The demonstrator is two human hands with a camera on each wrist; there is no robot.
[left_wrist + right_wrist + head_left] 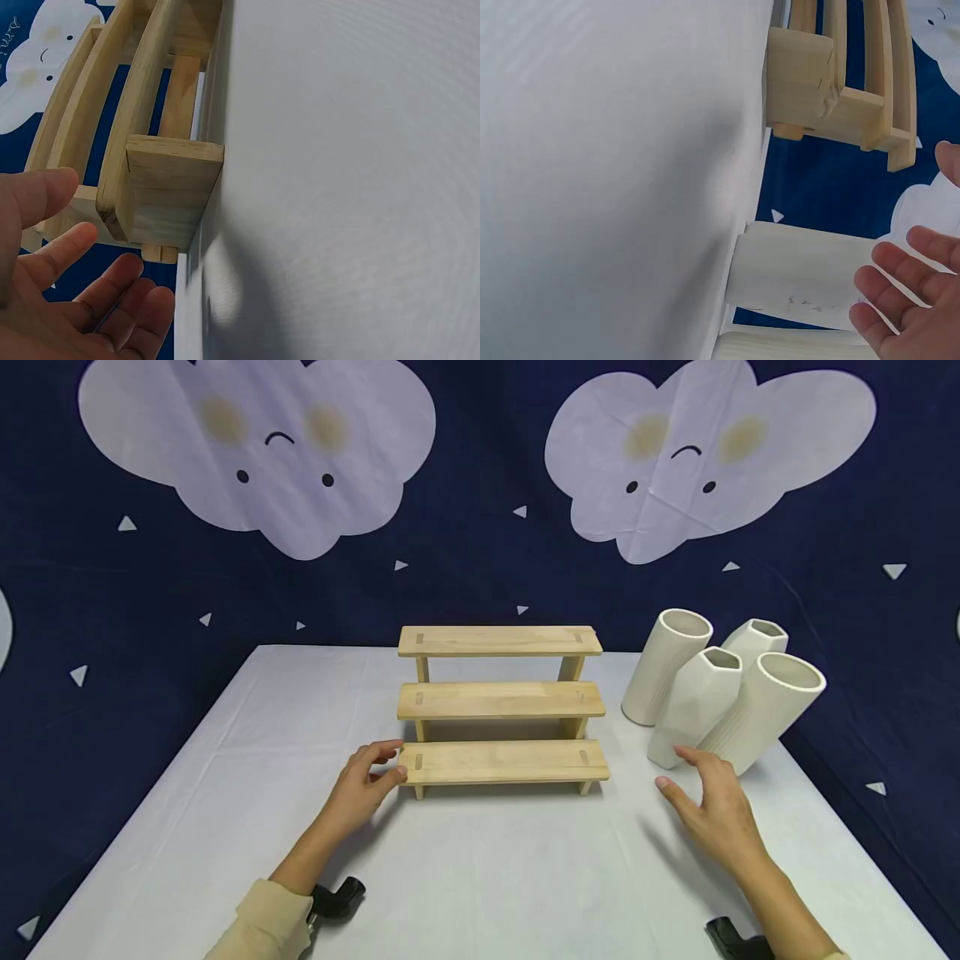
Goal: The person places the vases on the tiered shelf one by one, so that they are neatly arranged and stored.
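A three-tier wooden step shelf stands on the white-covered table. At the left end of its lowest step is my left hand, thumb and forefinger spread at the board's edge in the head view. The left wrist view has that hand with loosely bent fingers and nothing gripped. To the right stand white vases: a faceted one, a ribbed round one, and others behind. My right hand hovers in front of them, fingers spread and holding nothing; the right wrist view shows its extended fingers near a vase.
At the back right are a round vase and a second faceted vase, grouped closely with the front two. A dark blue cloth with clouds and triangles hangs behind the table. Black wrist mounts are on both arms.
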